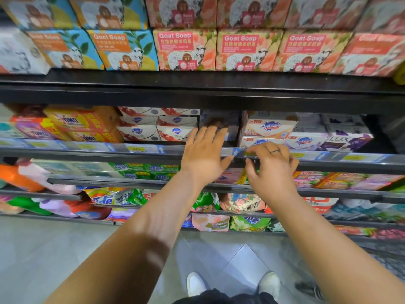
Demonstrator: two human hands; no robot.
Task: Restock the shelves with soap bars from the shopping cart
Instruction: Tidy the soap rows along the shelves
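Soap bars (177, 131) in boxes sit stacked on the middle shelf (65, 148), with a gap between the white stack and the beige boxes (268, 126). The left hand (203, 156) reaches into that gap, fingers straight, holding nothing. Its tips are at a dark box (219, 120) too blurred to read, and contact is unclear. The right hand (271, 167) curls its fingers at the shelf's price rail; I cannot tell whether it pinches anything. A careless push in the narrow gap could skew the neighbouring stacks or tip a box off the edge. The shopping cart (389, 261) is a blurred corner at lower right, its contents hidden.
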